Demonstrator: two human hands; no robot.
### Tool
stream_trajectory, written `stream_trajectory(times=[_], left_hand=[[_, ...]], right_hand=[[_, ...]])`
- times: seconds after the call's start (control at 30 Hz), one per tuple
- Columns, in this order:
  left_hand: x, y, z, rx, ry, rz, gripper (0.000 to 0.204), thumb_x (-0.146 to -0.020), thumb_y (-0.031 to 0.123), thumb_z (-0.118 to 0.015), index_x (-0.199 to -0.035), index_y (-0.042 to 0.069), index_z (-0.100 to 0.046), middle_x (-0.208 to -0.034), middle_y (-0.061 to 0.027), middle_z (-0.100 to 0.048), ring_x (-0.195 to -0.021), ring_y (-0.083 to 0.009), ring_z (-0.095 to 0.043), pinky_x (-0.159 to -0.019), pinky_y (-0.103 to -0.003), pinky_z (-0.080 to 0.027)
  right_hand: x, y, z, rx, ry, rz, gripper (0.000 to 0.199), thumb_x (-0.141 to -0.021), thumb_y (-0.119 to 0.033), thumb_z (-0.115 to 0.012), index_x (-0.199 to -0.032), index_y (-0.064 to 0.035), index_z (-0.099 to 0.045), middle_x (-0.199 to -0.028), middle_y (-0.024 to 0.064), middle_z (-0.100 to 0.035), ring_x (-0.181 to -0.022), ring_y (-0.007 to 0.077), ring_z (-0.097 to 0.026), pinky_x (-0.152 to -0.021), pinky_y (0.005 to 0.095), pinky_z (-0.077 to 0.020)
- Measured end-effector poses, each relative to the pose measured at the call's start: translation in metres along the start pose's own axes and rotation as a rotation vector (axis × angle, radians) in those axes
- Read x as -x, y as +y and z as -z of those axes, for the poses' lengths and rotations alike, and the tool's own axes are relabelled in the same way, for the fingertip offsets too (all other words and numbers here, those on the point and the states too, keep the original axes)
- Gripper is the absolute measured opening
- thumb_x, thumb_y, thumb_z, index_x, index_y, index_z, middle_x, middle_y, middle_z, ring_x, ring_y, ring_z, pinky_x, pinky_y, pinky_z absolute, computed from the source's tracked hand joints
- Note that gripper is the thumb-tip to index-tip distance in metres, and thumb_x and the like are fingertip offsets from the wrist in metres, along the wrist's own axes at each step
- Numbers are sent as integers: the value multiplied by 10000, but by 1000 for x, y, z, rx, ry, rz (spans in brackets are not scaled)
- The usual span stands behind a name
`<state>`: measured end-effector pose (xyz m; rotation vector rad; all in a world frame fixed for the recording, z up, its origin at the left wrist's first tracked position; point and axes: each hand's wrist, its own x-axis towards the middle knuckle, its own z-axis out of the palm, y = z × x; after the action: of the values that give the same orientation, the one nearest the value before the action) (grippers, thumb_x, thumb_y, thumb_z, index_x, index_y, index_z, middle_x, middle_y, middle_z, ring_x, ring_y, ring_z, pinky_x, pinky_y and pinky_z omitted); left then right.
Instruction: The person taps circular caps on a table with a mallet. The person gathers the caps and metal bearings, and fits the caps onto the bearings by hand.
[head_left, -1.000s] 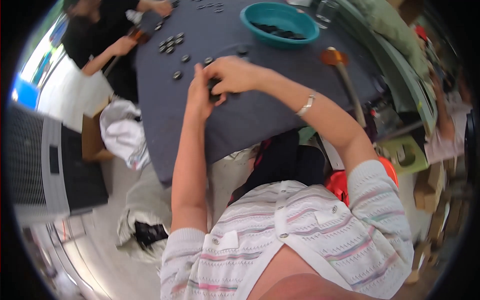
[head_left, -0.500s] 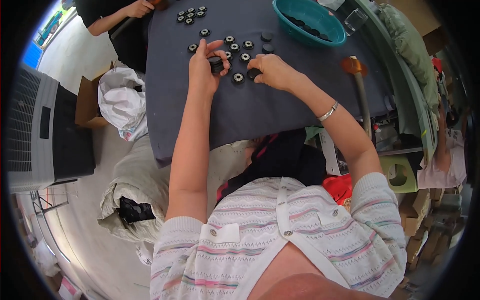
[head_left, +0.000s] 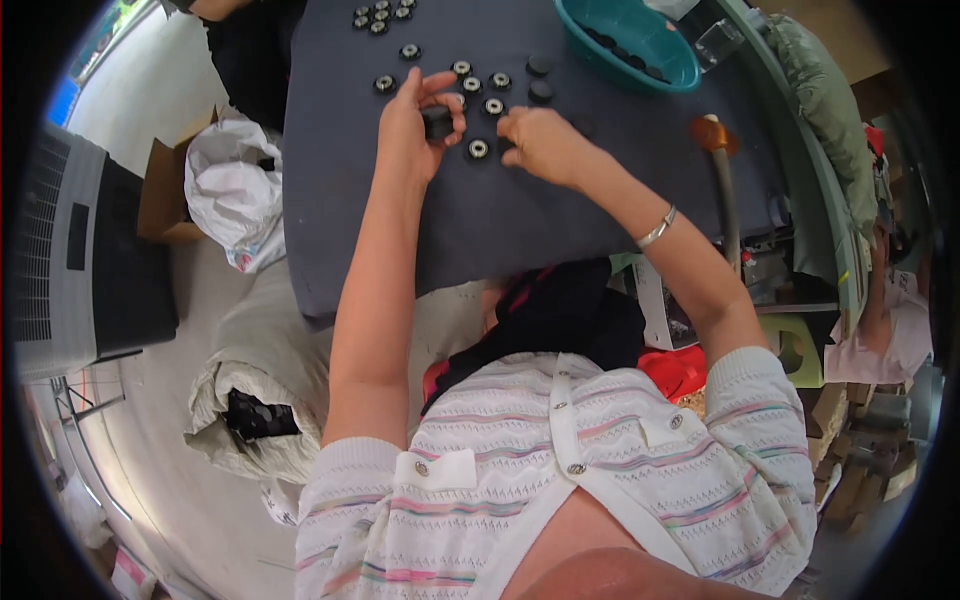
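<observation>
Head view, over dark grey cloth-covered table (head_left: pixel 400 230): left hand (head_left: pixel 415 125) pinching small black round cap (head_left: pixel 437 122), right hand (head_left: pixel 540 145) curled loosely beside silver-centred black rings (head_left: pixel 478 149), both near teal plastic bowl (head_left: pixel 628 45); best pressed squarely, fingertips steady.

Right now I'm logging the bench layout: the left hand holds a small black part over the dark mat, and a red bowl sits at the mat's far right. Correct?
Not quite. The bowl is teal, not red, as the head view shows. The rest stands: the left hand holds a small black part over the dark mat, with the bowl at the mat's far right.
</observation>
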<state>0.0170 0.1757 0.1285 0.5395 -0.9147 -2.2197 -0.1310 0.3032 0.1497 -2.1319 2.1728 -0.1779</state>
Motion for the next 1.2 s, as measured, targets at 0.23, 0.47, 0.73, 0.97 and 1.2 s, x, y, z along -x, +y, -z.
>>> stream_trajectory(times=[0.23, 0.47, 0.73, 0.97, 1.2], left_hand=[[-7, -9, 7, 37, -69, 36, 304, -958, 136, -519, -1194, -45, -586, -874, -135, -628, -713, -240, -602, -592, -313, -456], [-11, -21, 10, 4, -153, 84, 492, -848, 61, -689, -1315, 13, -542, -1058, -150, -655, -840, -190, -630, -705, -274, -542], [0, -23, -20, -192, -225, 120, 408, -1013, 394, -527, -1241, 59, -578, -775, -71, -633, -497, -137, -540, -354, -220, -341], [12, -28, -26, -323, -103, 176, 400, -1032, 451, -456, -940, 84, -582, -654, -37, -608, -474, -134, -545, -338, -238, -296], [18, -20, -34, -244, -230, 130, 463, -1028, 480, -440, -1130, 52, -582, -638, -65, -590, -426, -170, -526, -329, -263, -307]], right_hand=[[44, -4, 15, 17, 73, -63, 288, -819, -258, -729, -995, -38, -667, -989, 181, -647, -929, 355, -656, -803, 441, -544], [9, 18, 2, 406, -43, -150, 204, -833, -141, -611, -1004, -79, -705, -1020, 166, -683, -854, 294, -725, -650, 406, -585], [12, 18, 0, 35, 418, -74, 273, -850, -258, -654, -1020, -46, -673, -984, 133, -654, -896, 307, -670, -758, 416, -540], [-3, -19, -2, -244, 502, -14, 282, -774, -271, -701, -900, -18, -706, -952, 194, -654, -897, 383, -657, -767, 452, -537], [0, -22, 10, -557, 603, 56, 177, -746, -126, -649, -886, -31, -703, -928, 203, -636, -888, 387, -641, -794, 471, -501]])
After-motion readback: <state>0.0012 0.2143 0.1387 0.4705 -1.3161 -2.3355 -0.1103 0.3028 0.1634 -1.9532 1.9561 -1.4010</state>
